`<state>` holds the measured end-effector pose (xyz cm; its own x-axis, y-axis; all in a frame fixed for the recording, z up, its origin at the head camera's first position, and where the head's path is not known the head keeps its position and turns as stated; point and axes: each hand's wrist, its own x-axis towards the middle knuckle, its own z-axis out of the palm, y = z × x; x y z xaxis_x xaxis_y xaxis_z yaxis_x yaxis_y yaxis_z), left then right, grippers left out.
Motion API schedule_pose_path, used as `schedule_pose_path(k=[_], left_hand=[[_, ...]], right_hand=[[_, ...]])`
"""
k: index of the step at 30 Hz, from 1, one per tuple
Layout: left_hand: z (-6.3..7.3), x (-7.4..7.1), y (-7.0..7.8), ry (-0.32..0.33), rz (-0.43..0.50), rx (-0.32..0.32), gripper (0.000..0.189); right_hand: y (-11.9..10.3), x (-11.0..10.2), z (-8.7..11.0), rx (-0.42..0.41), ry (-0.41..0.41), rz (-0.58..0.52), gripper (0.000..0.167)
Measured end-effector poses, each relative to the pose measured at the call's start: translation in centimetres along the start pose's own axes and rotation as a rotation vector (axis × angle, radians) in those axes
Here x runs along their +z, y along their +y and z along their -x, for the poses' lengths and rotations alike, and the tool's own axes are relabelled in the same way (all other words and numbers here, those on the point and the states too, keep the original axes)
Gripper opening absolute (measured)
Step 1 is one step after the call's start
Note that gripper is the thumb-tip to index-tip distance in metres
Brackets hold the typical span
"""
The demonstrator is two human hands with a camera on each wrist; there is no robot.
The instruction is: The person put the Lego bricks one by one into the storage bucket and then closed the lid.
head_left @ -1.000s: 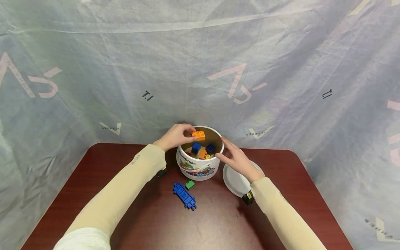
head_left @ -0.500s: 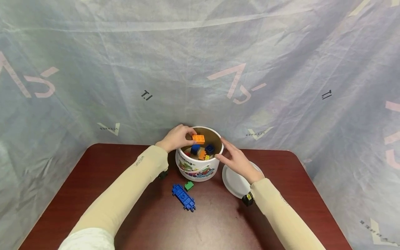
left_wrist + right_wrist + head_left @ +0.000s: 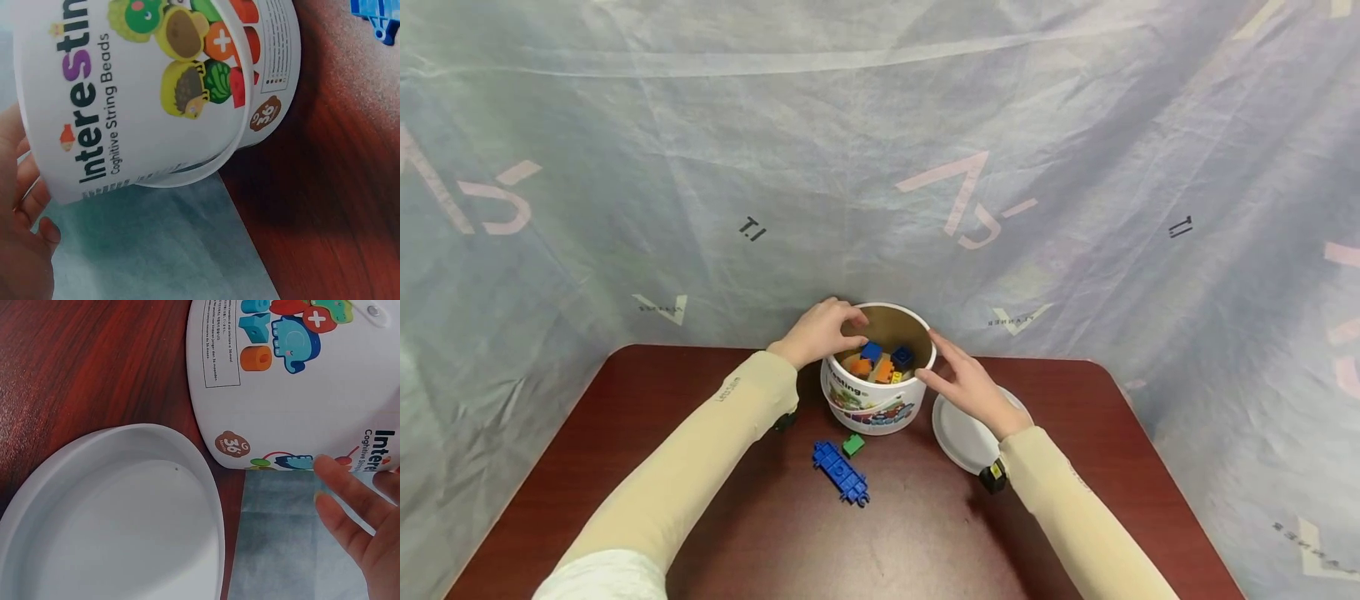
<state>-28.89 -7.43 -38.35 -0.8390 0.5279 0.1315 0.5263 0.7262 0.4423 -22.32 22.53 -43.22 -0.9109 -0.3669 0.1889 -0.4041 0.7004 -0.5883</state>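
A white bucket (image 3: 874, 410) with printed toy pictures stands near the back of the table. My left hand (image 3: 822, 330) is at its left rim, thumb and fingers spread apart with nothing between them. Inside lie orange bricks (image 3: 861, 367), blue bricks (image 3: 902, 358) and a small yellow piece (image 3: 897, 377). On the opposite side, my right hand (image 3: 966, 379) rests against the rim with extended fingers. The right wrist view shows those fingertips (image 3: 325, 465) along the bucket wall (image 3: 275, 412). From the left wrist, the left hand (image 3: 28, 225) appears partly behind the bucket.
In front of the bucket, a green brick (image 3: 853, 444) lies beside a blue flat wheel-base piece (image 3: 841, 472). A white round lid (image 3: 967, 433) sits to the right, below my right forearm. Grey cloth (image 3: 880, 167) hangs behind the brown table (image 3: 887, 550).
My left hand has let go of the orange brick, which has dropped into the bucket among the others. The right hand has stayed at the rim.
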Motion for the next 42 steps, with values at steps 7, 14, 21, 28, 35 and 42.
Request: schedule_pose_path(k=[7, 14, 21, 28, 35, 42], left_hand=[[1.7, -0.2, -0.2, 0.06, 0.11, 0.023, 0.036], [3.6, -0.2, 0.4, 0.083, 0.206, 0.084, 0.034], [5.5, -0.4, 0.6, 0.124, 0.277, 0.119, 0.033], [7.6, -0.4, 0.2, 0.161, 0.313, 0.138, 0.032], [10.5, 0.0, 0.3, 0.192, 0.366, 0.139, 0.035], [12.5, 1.4, 0.0, 0.151, 0.393, 0.14, 0.034]], right_hand=[[0.0, 0.2, 0.0, 0.013, -0.014, -0.015, 0.083], [0.1, 0.0, -0.1, 0.003, -0.004, -0.015, 0.083], [0.3, 0.0, -0.3, -0.01, -0.004, -0.05, 0.082], [0.4, 0.1, -0.3, -0.017, -0.008, -0.061, 0.08], [0.5, -0.1, -0.4, -0.01, -0.023, -0.062, 0.08], [0.5, -0.1, -0.3, -0.014, -0.02, -0.066, 0.08]])
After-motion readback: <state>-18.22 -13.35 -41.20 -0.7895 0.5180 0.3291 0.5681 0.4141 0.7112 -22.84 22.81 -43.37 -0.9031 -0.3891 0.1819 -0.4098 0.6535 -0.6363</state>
